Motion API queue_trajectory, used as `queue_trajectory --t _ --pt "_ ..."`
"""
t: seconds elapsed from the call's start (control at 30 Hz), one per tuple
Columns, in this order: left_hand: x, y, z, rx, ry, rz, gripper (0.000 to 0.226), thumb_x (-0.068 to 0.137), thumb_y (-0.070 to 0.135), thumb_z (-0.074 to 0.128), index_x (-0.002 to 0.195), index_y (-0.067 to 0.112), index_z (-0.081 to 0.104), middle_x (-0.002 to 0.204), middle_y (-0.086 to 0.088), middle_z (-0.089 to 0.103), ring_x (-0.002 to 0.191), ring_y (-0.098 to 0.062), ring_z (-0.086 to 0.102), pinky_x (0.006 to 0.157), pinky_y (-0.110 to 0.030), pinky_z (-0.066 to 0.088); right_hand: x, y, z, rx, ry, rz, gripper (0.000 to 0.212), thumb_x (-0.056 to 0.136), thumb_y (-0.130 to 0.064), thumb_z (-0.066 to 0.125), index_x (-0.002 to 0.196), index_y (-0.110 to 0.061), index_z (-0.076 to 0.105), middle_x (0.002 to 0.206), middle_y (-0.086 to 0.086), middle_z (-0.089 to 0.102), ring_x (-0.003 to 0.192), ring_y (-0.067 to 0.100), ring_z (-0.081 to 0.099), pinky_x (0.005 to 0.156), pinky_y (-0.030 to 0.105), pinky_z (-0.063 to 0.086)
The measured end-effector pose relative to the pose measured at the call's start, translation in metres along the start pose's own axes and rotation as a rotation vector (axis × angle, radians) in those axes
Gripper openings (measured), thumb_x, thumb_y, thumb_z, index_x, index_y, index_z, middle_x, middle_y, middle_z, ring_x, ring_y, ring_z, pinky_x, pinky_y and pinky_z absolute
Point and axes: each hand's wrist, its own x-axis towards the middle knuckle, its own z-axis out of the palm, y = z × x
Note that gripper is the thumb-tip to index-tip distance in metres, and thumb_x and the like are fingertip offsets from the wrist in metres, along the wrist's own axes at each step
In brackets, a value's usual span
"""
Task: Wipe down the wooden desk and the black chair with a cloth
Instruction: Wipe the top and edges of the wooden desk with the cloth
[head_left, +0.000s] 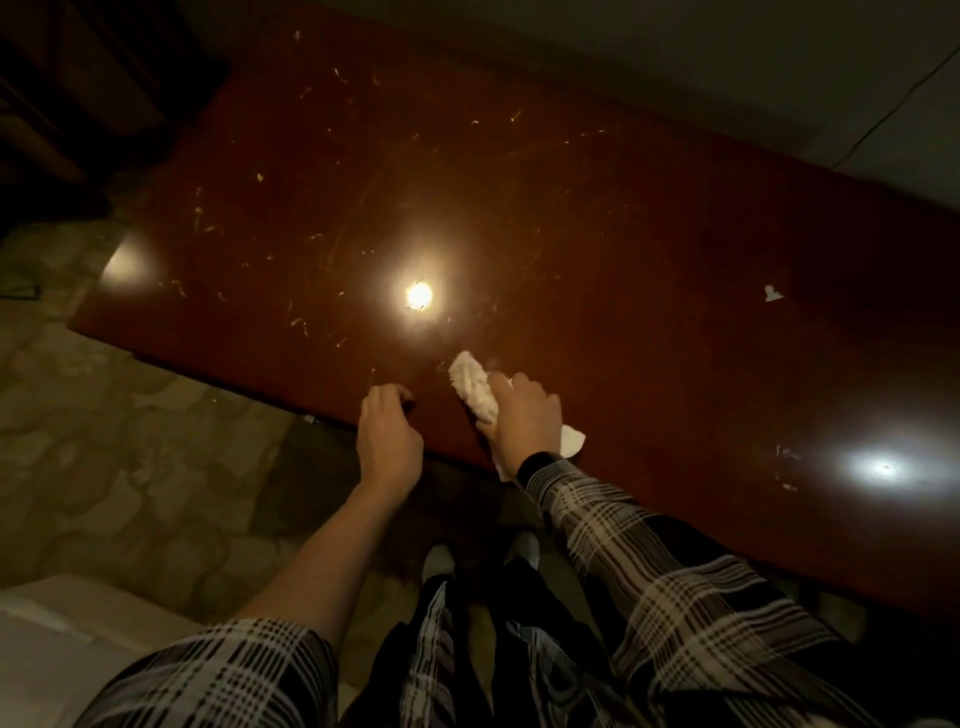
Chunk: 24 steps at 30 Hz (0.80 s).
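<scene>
A glossy dark red-brown wooden desk (597, 208) fills the upper part of the view, its top scattered with small pale scratches or crumbs. My right hand (522, 418) grips a bunched white cloth (472, 387) and holds it against the desk near the front edge. My left hand (387, 434) hovers at the desk's front edge just left of the cloth, fingers loosely curled and holding nothing. The black chair is not in view.
Ceiling lights reflect on the desk top at the centre (418, 294) and at the right (883, 467). A small white scrap (772, 293) lies on the desk to the right. Patterned floor (130, 441) lies to the left, a pale surface (62, 623) at bottom left, my shoes (439, 564) below.
</scene>
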Motion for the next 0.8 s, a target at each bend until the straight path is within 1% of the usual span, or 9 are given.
queue_trajectory --t 0.17,0.27,0.3,0.37,0.4,0.47,0.6,0.7,0.8 --pt "-0.007 0.001 -0.011 -0.090 0.020 -0.073 0.038 0.082 -0.013 0.052 0.110 0.013 0.052 0.121 -0.003 0.048 0.110 -0.020 0.051 0.089 -0.034 0.049 -0.045 -0.028 0.016 -0.002 -0.128 -0.082 0.051 0.088 -0.036 0.060 0.134 -0.024 0.040 0.121 0.006 0.051 0.110 0.028 0.049 0.085 0.040 0.036" --pt "-0.010 -0.002 -0.014 -0.080 0.023 -0.072 0.039 0.084 -0.009 0.053 0.115 0.014 0.052 0.125 -0.003 0.048 0.115 -0.022 0.050 0.091 -0.038 0.049 -0.051 -0.025 0.006 0.188 -0.304 -0.100 0.051 0.087 -0.039 0.063 0.132 -0.022 0.045 0.124 0.006 0.056 0.113 0.028 0.053 0.088 0.038 0.043" --pt "-0.011 -0.003 -0.016 -0.065 0.014 -0.081 0.039 0.084 -0.008 0.052 0.117 0.014 0.051 0.127 -0.003 0.047 0.116 -0.022 0.050 0.092 -0.039 0.048 -0.051 -0.020 0.001 0.310 -0.296 -0.057 0.052 0.085 -0.039 0.064 0.131 -0.021 0.048 0.125 0.005 0.057 0.114 0.027 0.053 0.089 0.037 0.045" --pt "-0.010 -0.007 -0.018 -0.041 -0.009 -0.095 0.040 0.087 -0.006 0.051 0.121 0.014 0.050 0.129 -0.003 0.045 0.118 -0.022 0.047 0.094 -0.038 0.047 -0.048 -0.008 -0.012 0.506 -0.114 0.079 0.047 0.083 -0.035 0.065 0.125 -0.019 0.053 0.119 0.005 0.061 0.107 0.025 0.057 0.085 0.036 0.046" --pt "-0.010 -0.010 -0.018 -0.029 -0.023 -0.089 0.040 0.088 -0.005 0.051 0.122 0.015 0.049 0.129 -0.003 0.044 0.119 -0.021 0.046 0.095 -0.037 0.046 -0.043 -0.003 -0.017 0.532 -0.013 0.137 0.044 0.083 -0.034 0.065 0.122 -0.018 0.053 0.115 0.005 0.062 0.103 0.026 0.058 0.082 0.036 0.047" --pt "-0.010 -0.013 -0.018 0.008 -0.044 -0.053 0.040 0.089 -0.003 0.053 0.124 0.016 0.049 0.130 -0.002 0.044 0.119 -0.019 0.045 0.095 -0.032 0.044 -0.031 0.003 -0.020 0.444 0.068 0.207 0.043 0.085 -0.034 0.062 0.123 -0.018 0.051 0.113 0.006 0.060 0.102 0.027 0.058 0.081 0.039 0.048" --pt "-0.008 -0.022 -0.019 -0.002 -0.054 -0.012 0.042 0.087 -0.006 0.052 0.122 0.018 0.049 0.128 0.000 0.044 0.119 -0.018 0.043 0.093 -0.032 0.044 -0.023 -0.012 0.003 0.223 0.032 0.340 0.049 0.088 -0.037 0.060 0.130 -0.018 0.042 0.119 0.010 0.054 0.109 0.031 0.053 0.085 0.043 0.045" --pt "-0.009 -0.032 -0.024 -0.009 -0.004 -0.016 0.045 0.085 -0.011 0.048 0.119 0.017 0.051 0.125 0.001 0.046 0.118 -0.018 0.043 0.094 -0.034 0.045 -0.030 -0.040 0.021 0.103 0.037 0.224 0.048 0.087 -0.038 0.062 0.127 -0.021 0.043 0.116 0.007 0.054 0.108 0.028 0.052 0.084 0.040 0.042" --pt "-0.010 -0.043 -0.026 -0.031 0.034 -0.008 0.043 0.086 -0.009 0.047 0.119 0.017 0.053 0.125 0.001 0.047 0.119 -0.017 0.043 0.096 -0.033 0.044 -0.024 -0.044 0.015 0.250 -0.133 0.112 0.050 0.087 -0.035 0.062 0.131 -0.020 0.044 0.121 0.006 0.057 0.110 0.028 0.054 0.085 0.038 0.044"
